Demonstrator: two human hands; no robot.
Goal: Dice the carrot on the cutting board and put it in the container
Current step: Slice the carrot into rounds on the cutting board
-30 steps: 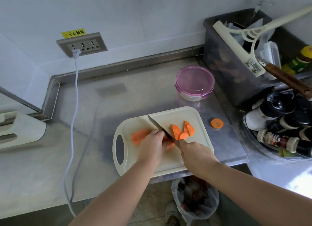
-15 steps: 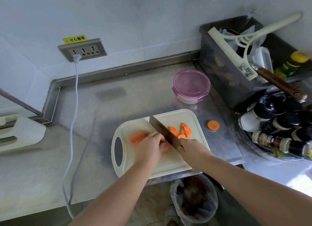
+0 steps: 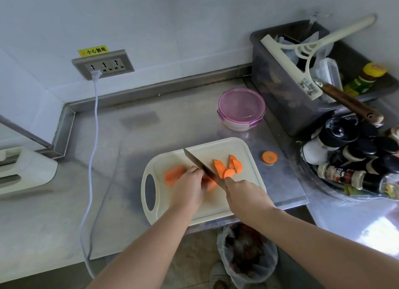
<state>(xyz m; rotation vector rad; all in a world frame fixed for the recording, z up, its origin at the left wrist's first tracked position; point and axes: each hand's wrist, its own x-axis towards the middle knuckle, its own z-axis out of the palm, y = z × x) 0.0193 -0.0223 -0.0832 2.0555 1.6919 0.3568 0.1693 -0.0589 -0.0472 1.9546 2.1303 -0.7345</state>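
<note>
Carrot [image 3: 173,175]: orange, one uncut length lying on the cream cutting board [image 3: 244,147], left of the blade, its near end hidden under the fingers
Carrot slices [image 3: 226,167]: several half-rounds on the board right of the blade, touching one another
Stray slice [image 3: 269,157]: one full round on the steel counter [image 3: 172,120], just beside the board's right edge
Left hand [image 3: 190,189]: fingers curled down over the carrot, holding it against the board
Right hand [image 3: 244,193]: closed round the handle of the knife [image 3: 198,164], handle itself hidden; blade runs diagonally away, between the left hand and the slices
Container [image 3: 241,109]: round, pink lid on, on the counter beyond the board, apart from it
Grey bin [image 3: 278,94]: right of the container, holding a cream squeegee [image 3: 287,59]
Spice bottles [image 3: 345,176]: clustered at far right
Wall socket [image 3: 103,65]: white cable [image 3: 95,124] plugged in, trailing over the counter's front
Waste bag [image 3: 248,256]: on the floor below the board
</note>
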